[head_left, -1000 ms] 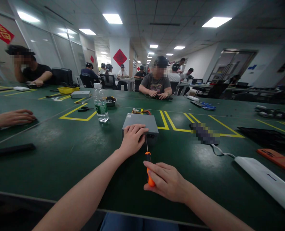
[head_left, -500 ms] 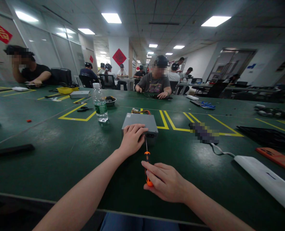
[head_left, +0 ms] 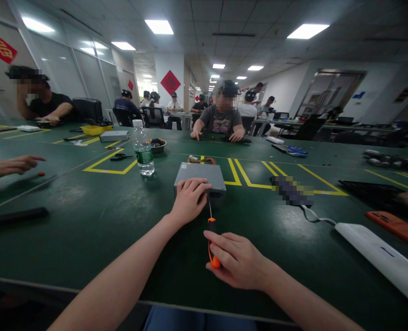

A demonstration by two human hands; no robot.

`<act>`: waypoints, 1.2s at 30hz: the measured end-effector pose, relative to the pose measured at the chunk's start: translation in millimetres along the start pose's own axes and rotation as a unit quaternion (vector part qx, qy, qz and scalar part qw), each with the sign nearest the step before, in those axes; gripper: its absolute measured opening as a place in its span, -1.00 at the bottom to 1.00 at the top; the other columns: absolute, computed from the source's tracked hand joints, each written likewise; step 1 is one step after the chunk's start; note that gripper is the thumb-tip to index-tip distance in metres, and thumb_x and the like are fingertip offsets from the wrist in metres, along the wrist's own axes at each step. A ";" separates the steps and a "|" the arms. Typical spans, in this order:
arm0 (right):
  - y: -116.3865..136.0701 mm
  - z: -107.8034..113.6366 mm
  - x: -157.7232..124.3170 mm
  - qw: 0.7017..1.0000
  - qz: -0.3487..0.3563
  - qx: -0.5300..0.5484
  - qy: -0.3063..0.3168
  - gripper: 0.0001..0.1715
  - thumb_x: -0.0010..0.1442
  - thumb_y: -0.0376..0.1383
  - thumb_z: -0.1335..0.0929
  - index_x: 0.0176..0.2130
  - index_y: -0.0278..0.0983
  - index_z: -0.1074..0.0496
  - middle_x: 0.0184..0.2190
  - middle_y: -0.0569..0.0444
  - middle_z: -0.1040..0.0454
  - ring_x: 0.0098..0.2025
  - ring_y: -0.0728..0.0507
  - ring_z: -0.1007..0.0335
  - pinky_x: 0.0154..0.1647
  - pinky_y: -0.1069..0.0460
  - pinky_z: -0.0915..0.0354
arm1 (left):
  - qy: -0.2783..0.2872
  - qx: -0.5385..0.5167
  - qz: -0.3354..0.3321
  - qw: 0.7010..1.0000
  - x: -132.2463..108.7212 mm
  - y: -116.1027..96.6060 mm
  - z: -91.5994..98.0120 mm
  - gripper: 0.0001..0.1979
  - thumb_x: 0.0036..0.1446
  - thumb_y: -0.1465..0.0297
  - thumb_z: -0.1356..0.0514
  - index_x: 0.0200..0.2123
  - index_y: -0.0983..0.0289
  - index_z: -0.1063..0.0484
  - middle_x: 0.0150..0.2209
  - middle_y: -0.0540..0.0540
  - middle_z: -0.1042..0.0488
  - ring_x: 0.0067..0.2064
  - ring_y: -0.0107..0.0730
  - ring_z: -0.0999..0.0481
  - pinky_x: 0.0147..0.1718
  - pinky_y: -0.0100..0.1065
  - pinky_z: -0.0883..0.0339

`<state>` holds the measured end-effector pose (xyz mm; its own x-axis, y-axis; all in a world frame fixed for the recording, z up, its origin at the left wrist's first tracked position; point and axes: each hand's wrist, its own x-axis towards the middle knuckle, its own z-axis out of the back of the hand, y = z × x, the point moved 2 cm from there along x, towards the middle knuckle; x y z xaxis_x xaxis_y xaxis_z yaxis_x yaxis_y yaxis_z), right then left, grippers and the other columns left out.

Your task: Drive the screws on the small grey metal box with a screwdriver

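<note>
A metal box (head_left: 205,170) sits beyond the middle of the desk's (head_left: 103,230) near edge, fingers of the left hand (head_left: 189,200) clasping it; those of the right hand (head_left: 238,262) grip a screwdriver (head_left: 212,226), and a crooked push could skid its tip into the left thumb

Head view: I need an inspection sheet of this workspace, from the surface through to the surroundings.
Surface: green table with yellow lines.
Job's things: grey metal box; orange-and-black screwdriver, shaft toward the box's front, tip contact unclear.
Clutter: clear bottle left of the box; orange phone and white device at right.
Hands: left hand rests on the box; right hand holds the screwdriver's handle.
Cables: coloured wires behind the box; white cable from the white device toward a blurred dark item.
Surroundings: person across the table; another person's hand at the left edge.
</note>
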<state>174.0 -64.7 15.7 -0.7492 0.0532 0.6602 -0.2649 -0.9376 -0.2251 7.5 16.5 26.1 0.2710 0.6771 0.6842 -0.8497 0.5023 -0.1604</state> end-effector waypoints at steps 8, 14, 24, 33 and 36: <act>1.4 1.4 4.0 0.998 0.022 -0.035 0.040 -0.78 0.22 -0.30 -0.29 -0.13 -0.34 -0.36 -0.10 -0.19 -0.46 -0.38 -0.04 -0.42 -0.31 0.03 -0.37 | -0.001 -0.002 0.003 1.000 0.1 0.2 -1.2 -0.72 0.15 0.43 -0.07 -0.07 0.11 -0.37 0.02 0.04 -0.39 0.06 -0.25 -0.30 0.00 -0.15 -0.04; 1.2 -1.3 -0.2 0.999 0.013 -0.029 0.017 -0.80 0.22 -0.25 -0.29 -0.25 -0.38 -0.35 -0.15 -0.19 -0.48 -0.34 -0.04 -0.42 -0.29 0.06 -0.37 | -0.001 -0.003 0.000 1.000 0.4 -0.7 0.4 -0.73 0.16 0.43 -0.06 -0.06 0.11 -0.36 0.03 0.02 -0.40 0.06 -0.27 -0.30 0.00 -0.16 -0.05; 2.1 1.7 2.5 0.999 0.017 -0.032 0.003 -0.81 0.22 -0.26 -0.28 -0.26 -0.37 -0.35 -0.17 -0.23 -0.48 -0.35 -0.06 -0.44 -0.29 0.04 -0.37 | 0.008 -0.004 0.003 1.000 0.6 -1.7 1.1 -0.73 0.16 0.43 -0.06 -0.07 0.12 -0.34 0.03 0.02 -0.39 0.06 -0.28 -0.30 0.01 -0.16 -0.02; 0.9 2.9 4.0 0.999 -0.003 -0.007 0.049 -0.65 0.24 -0.23 -0.22 -0.05 -0.39 -0.31 -0.12 -0.24 -0.44 -0.15 -0.13 -0.43 -0.20 -0.01 -0.37 | 0.005 -0.006 0.004 1.000 0.2 -1.1 1.0 -0.73 0.16 0.43 -0.06 -0.06 0.12 -0.35 0.03 0.03 -0.39 0.06 -0.26 -0.30 0.00 -0.16 -0.04; 1.7 2.8 3.3 0.999 0.007 -0.022 0.035 -0.73 0.23 -0.26 -0.25 -0.12 -0.38 -0.34 -0.14 -0.22 -0.45 -0.23 -0.11 -0.45 -0.24 0.01 -0.37 | 0.004 -0.007 0.002 1.000 0.5 -1.3 0.7 -0.73 0.16 0.43 -0.05 -0.07 0.12 -0.35 0.03 0.03 -0.39 0.06 -0.26 -0.29 0.01 -0.15 -0.03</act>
<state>172.8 -67.1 19.5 -0.7936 0.0665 0.6048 -0.2797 -0.9227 -0.2655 8.5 15.8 27.2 0.2712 0.6832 0.6780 -0.8442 0.5072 -0.1733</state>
